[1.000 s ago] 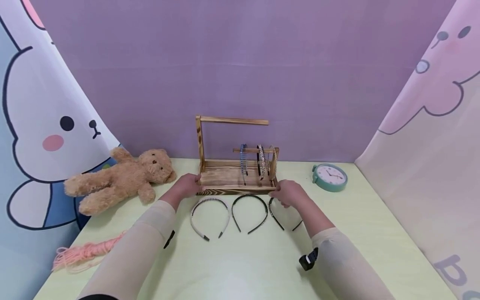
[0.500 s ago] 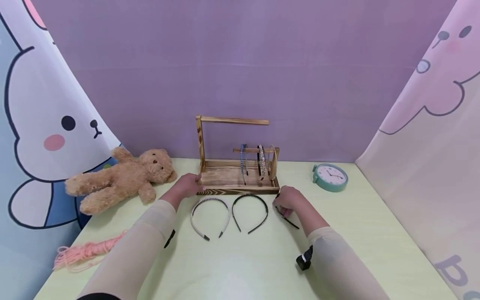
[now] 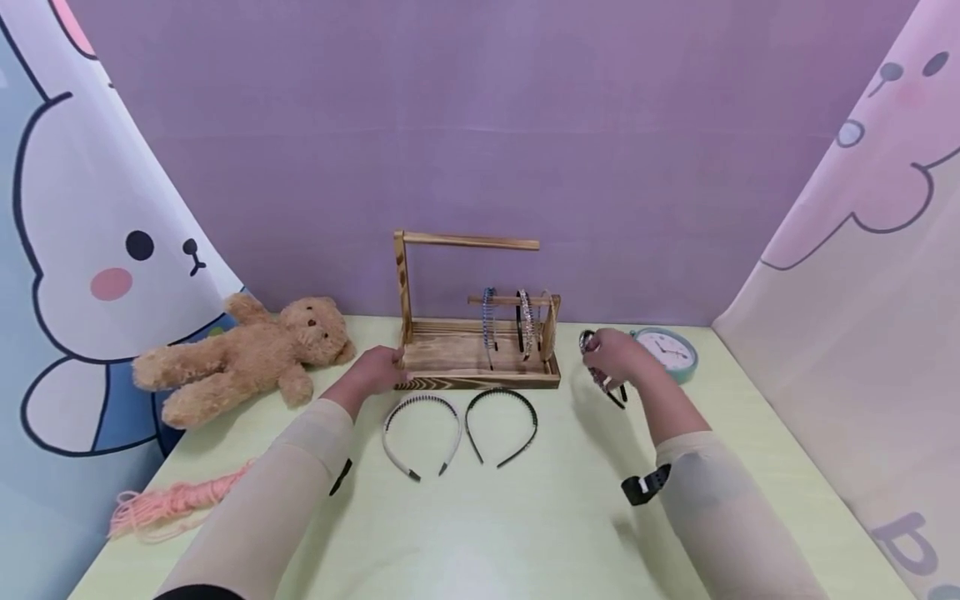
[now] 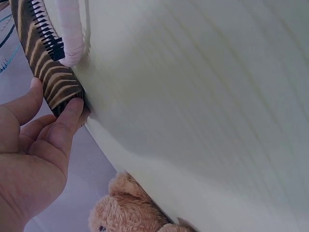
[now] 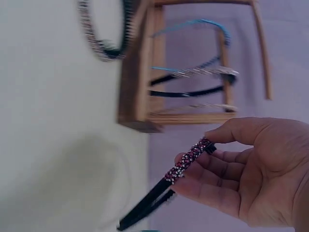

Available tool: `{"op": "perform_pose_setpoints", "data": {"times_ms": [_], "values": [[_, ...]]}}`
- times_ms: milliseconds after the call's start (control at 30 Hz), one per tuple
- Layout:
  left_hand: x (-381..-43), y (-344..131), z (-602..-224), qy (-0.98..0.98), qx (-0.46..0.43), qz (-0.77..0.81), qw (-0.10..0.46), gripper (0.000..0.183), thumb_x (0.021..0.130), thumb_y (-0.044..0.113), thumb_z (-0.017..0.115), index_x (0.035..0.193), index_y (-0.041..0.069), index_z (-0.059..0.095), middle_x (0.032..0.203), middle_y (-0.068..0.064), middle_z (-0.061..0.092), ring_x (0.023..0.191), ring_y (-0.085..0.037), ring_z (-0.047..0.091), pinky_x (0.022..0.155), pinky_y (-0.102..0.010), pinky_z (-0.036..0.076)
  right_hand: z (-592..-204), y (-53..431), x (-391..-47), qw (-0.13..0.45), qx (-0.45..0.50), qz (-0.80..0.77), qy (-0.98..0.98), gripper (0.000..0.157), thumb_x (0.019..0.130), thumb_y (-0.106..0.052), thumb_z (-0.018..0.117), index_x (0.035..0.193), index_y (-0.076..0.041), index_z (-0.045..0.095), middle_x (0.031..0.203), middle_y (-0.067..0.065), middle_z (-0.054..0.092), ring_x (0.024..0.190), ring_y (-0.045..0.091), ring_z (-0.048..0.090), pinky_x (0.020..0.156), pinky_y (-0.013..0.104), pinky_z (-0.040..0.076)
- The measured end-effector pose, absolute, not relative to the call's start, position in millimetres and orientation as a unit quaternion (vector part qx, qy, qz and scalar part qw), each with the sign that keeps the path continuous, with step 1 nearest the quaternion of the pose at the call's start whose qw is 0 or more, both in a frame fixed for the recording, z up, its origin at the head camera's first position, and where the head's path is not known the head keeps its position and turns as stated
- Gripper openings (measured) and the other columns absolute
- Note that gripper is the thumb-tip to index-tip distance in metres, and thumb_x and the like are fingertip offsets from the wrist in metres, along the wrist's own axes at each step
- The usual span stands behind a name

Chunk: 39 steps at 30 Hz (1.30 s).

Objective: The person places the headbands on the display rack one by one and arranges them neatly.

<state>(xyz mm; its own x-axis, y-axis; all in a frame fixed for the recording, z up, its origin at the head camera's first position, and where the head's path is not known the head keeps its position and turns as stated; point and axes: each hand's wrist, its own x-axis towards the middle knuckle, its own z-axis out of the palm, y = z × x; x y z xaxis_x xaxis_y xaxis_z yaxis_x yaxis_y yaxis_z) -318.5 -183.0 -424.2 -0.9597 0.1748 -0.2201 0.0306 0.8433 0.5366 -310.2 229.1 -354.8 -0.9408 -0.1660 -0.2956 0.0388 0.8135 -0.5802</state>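
My right hand (image 3: 618, 357) holds a black headband (image 5: 186, 162) with red and silver beads above the table, right of the wooden headband rack (image 3: 480, 383). In the right wrist view the thumb and fingers pinch its beaded top, and the tips hang down. At the rack's front left corner, my left hand (image 3: 371, 372) grips the striped wood between thumb and fingers. On the rack's lower bar hang a blue headband (image 3: 487, 321), a sparkly headband (image 3: 526, 321) and others close to the post. A white headband (image 3: 386, 429) and a black toothed headband (image 3: 501, 392) lie before the rack.
A green round clock (image 3: 667, 350) stands behind the right hand, partly covered by it. To the left lie a brown teddy bear (image 3: 258, 354) and a bundle of pink yarn (image 3: 176, 502). The purple backdrop (image 3: 480, 125) rises right behind the rack.
My right hand has let go of the rack's right corner, picked the rightmost headband off the table and carried it up and right. The left hand stays at the left corner.
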Motion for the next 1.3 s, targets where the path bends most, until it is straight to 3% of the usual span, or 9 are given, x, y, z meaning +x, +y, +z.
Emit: {"op": "perform_pose_setpoints", "data": {"times_ms": [233, 400, 600, 833, 1300], "values": [[-317, -184, -425, 0.954, 0.061, 0.265, 0.125, 0.066, 0.099, 0.026, 0.06, 0.152, 0.001, 0.031, 0.15, -0.026, 0.04, 0.139, -0.044, 0.036, 0.114, -0.054, 0.032, -315, 234, -319, 0.057, -0.072, -0.332, 0.939, 0.035, 0.101, -0.016, 0.047, 0.129, 0.007, 0.046, 0.11, 0.025, 0.062, 0.092, 0.033, 0.067, 0.079, 0.041, 0.058], [-317, -183, -424, 0.954, 0.057, 0.266, 0.129, 0.066, 0.099, 0.027, 0.059, 0.153, 0.002, 0.03, 0.151, -0.025, 0.039, 0.139, -0.044, 0.035, 0.115, -0.054, 0.031, -299, 224, -327, -0.022, -0.07, -0.35, 0.934, 0.042, 0.103, -0.021, 0.048, 0.139, 0.0, 0.042, 0.117, 0.022, 0.062, 0.101, 0.035, 0.065, 0.086, 0.045, 0.053], [-316, -184, -425, 0.95, 0.042, 0.279, 0.136, 0.066, 0.099, 0.026, 0.06, 0.153, 0.004, 0.03, 0.152, -0.023, 0.038, 0.14, -0.043, 0.034, 0.115, -0.054, 0.031, -292, 201, -342, -0.093, -0.07, -0.386, 0.915, 0.041, 0.102, -0.024, 0.051, 0.14, -0.008, 0.045, 0.117, 0.016, 0.063, 0.101, 0.031, 0.063, 0.085, 0.044, 0.051], [-317, -183, -425, 0.951, 0.047, 0.275, 0.134, 0.067, 0.099, 0.027, 0.06, 0.153, 0.003, 0.03, 0.152, -0.024, 0.038, 0.14, -0.043, 0.034, 0.115, -0.054, 0.031, -291, 167, -358, -0.104, -0.097, -0.434, 0.89, 0.045, 0.102, -0.02, 0.054, 0.144, -0.009, 0.044, 0.117, 0.015, 0.064, 0.104, 0.029, 0.061, 0.089, 0.043, 0.052], [-324, -183, -429, 0.954, 0.053, 0.268, 0.125, 0.067, 0.097, 0.027, 0.062, 0.152, 0.003, 0.032, 0.15, -0.023, 0.041, 0.139, -0.041, 0.037, 0.115, -0.052, 0.032, -294, 92, -365, -0.081, -0.166, -0.469, 0.863, 0.043, 0.101, -0.024, 0.055, 0.142, -0.014, 0.047, 0.115, 0.009, 0.066, 0.1, 0.022, 0.064, 0.083, 0.038, 0.054]]}}
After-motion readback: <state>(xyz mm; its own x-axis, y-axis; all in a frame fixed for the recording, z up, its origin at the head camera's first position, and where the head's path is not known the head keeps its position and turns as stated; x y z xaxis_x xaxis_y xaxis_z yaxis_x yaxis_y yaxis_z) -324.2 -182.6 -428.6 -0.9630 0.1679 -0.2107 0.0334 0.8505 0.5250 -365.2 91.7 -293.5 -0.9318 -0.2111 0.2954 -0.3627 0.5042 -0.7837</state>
